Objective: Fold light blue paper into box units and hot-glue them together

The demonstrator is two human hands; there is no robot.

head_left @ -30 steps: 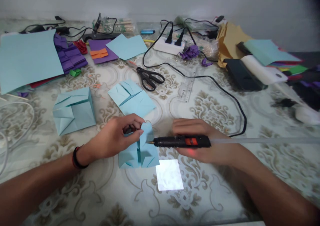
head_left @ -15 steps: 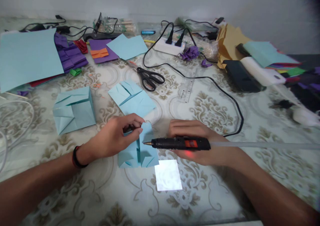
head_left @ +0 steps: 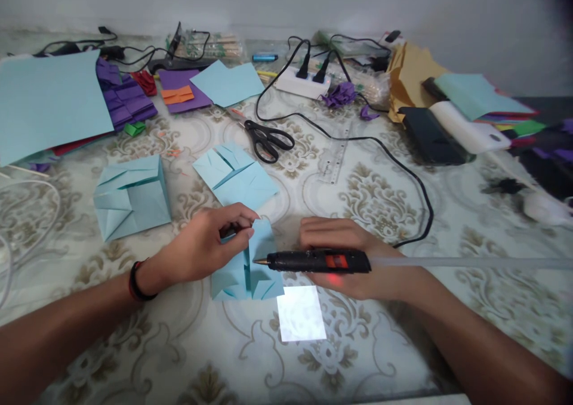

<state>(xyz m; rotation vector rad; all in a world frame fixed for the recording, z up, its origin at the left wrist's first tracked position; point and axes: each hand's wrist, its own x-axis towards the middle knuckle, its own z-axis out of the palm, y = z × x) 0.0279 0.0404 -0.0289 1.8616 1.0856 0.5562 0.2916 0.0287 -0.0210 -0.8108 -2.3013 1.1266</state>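
Observation:
My left hand pinches the upper part of a folded light-blue paper, which has a slit down its middle and folded lower corners. In my right hand is a black hot glue gun, pen-shaped, with a red-orange window and a translucent glue stick running out of its back. Its metal tip points left, over the paper near the slit; I cannot tell whether it touches. Just beyond my left hand lies another folded blue paper. Farther left is a boxy folded blue paper.
Black scissors and a clear ruler lie beyond my hands. A black cable loops rightward from a white power strip. Purple folded papers and a large blue sheet are at left; a dark phone is at right.
My right hand and the glue gun have shifted slightly left, bringing the tip closer to the slit. My left hand and the paper stay nearly in place.

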